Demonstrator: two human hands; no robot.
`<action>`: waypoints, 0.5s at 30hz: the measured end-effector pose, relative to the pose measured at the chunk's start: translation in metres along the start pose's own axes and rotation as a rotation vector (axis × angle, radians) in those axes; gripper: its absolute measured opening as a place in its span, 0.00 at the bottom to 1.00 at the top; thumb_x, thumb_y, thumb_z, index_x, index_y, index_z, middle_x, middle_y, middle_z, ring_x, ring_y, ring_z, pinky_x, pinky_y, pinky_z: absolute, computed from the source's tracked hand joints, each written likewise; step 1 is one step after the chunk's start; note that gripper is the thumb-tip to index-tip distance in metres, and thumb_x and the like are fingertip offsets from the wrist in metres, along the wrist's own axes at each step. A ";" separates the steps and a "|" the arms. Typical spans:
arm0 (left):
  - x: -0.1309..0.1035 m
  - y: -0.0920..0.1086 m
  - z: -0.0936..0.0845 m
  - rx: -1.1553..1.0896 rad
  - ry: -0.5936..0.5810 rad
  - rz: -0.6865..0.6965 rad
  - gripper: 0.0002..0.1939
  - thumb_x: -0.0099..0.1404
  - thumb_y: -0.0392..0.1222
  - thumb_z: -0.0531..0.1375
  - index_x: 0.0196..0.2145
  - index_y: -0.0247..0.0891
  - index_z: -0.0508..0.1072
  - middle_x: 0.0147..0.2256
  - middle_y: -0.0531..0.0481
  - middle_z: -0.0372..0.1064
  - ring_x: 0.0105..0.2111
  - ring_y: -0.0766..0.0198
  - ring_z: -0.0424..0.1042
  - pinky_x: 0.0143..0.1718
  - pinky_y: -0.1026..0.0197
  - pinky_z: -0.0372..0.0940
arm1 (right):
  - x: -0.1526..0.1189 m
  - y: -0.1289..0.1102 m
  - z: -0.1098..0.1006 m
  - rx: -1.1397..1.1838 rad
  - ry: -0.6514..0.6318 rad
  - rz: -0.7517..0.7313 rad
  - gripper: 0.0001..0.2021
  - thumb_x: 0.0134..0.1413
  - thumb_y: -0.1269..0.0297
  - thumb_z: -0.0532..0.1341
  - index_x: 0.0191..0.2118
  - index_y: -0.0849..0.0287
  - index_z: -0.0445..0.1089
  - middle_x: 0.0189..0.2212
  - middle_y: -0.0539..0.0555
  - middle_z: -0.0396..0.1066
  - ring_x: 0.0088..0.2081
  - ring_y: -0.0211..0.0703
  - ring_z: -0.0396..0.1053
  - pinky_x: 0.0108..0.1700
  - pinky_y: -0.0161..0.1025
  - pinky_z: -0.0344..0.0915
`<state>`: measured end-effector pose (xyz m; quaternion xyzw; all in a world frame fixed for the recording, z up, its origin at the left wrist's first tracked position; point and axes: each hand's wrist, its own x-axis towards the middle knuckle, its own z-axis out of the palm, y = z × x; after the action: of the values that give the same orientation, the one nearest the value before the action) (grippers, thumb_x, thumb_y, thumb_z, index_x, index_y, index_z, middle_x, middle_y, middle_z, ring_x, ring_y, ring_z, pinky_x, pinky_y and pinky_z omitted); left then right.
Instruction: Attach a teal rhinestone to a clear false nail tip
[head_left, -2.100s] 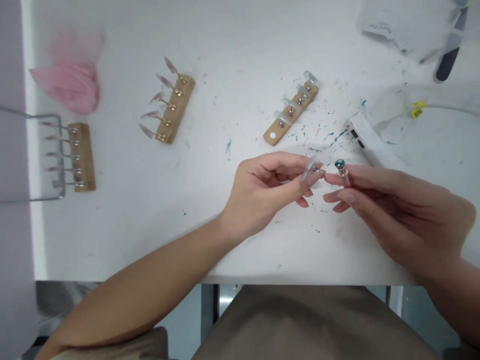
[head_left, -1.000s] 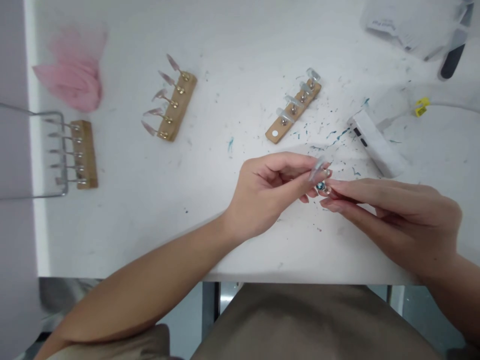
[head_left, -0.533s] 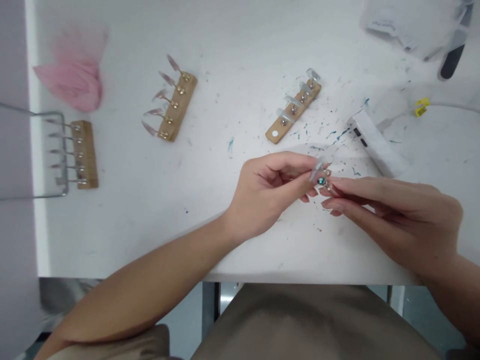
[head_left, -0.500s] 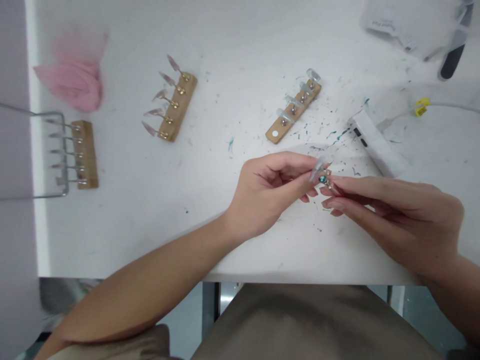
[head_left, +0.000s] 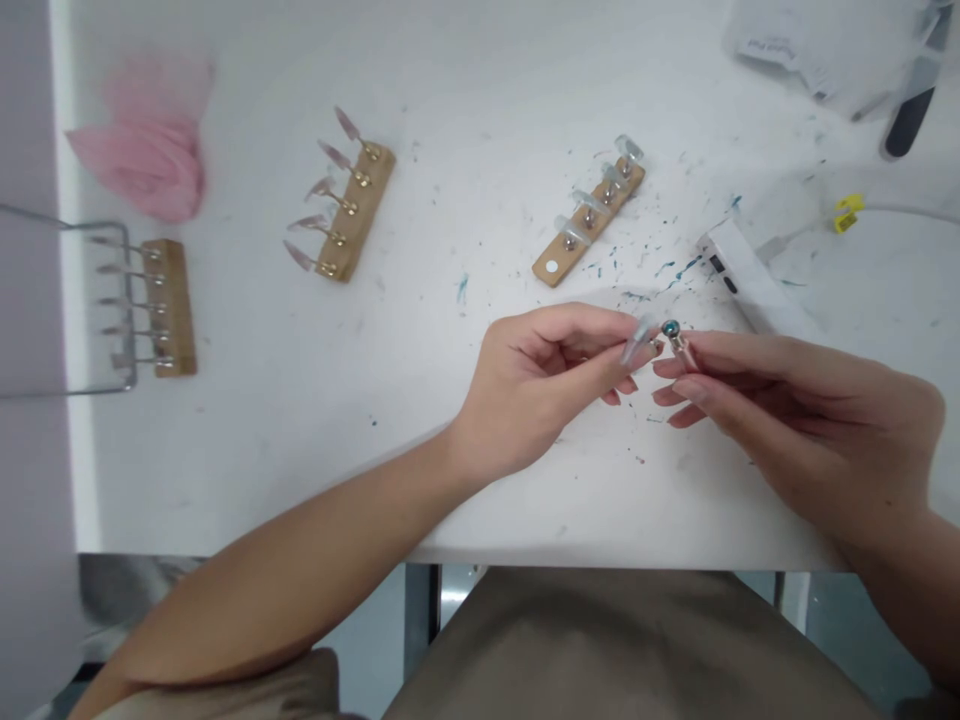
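1. Pinching a clear nail tip [head_left: 638,340] on its small pin between thumb and fingers of the left hand [head_left: 551,375], grip closed on it, just above the near part of the white surface [head_left: 300,420].
2. Holding a slim tool with a teal-tipped head [head_left: 670,329] in the right hand [head_left: 810,425], grip clamped on its shaft; head now sitting just beside the nail tip, slightly apart, having lifted up and away from beneath it compared with half a second ago.
3. Judging from that shift: pausing between strokes on the nail tip rather than pressing on it.
4. Lying farther out among teal flecks: a wooden holder with clear tips [head_left: 589,222] and a white box [head_left: 739,275].
5. Resting beyond to the left: a second wooden holder with pinkish tips [head_left: 352,210], a third holder [head_left: 169,305] by a wire rack, and a pink cloth [head_left: 146,150].
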<state>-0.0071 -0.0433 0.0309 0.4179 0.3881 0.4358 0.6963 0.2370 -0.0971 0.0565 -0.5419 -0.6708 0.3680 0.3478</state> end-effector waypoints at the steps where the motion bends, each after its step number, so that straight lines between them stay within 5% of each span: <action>1: 0.000 0.000 0.000 0.002 0.002 -0.002 0.17 0.63 0.53 0.93 0.40 0.47 0.96 0.37 0.51 0.93 0.33 0.60 0.91 0.35 0.61 0.88 | -0.001 0.000 0.000 0.001 0.002 -0.001 0.15 0.84 0.59 0.72 0.67 0.50 0.90 0.56 0.47 0.83 0.48 0.27 0.87 0.55 0.19 0.88; 8: -0.001 -0.001 -0.001 0.035 -0.006 0.002 0.18 0.65 0.57 0.92 0.41 0.46 0.96 0.37 0.50 0.93 0.34 0.58 0.91 0.35 0.59 0.89 | 0.000 -0.003 -0.001 -0.072 -0.025 -0.075 0.15 0.85 0.59 0.71 0.66 0.54 0.90 0.55 0.49 0.83 0.47 0.26 0.86 0.55 0.19 0.88; 15: 0.000 0.002 -0.001 0.074 -0.007 0.020 0.20 0.67 0.61 0.90 0.41 0.45 0.96 0.37 0.49 0.93 0.34 0.59 0.91 0.36 0.59 0.89 | 0.013 -0.011 -0.001 -0.215 -0.030 -0.265 0.10 0.84 0.62 0.71 0.59 0.53 0.91 0.55 0.46 0.82 0.47 0.21 0.86 0.46 0.13 0.81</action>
<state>-0.0084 -0.0422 0.0320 0.4487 0.3971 0.4267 0.6774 0.2306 -0.0862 0.0677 -0.4774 -0.7769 0.2530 0.3233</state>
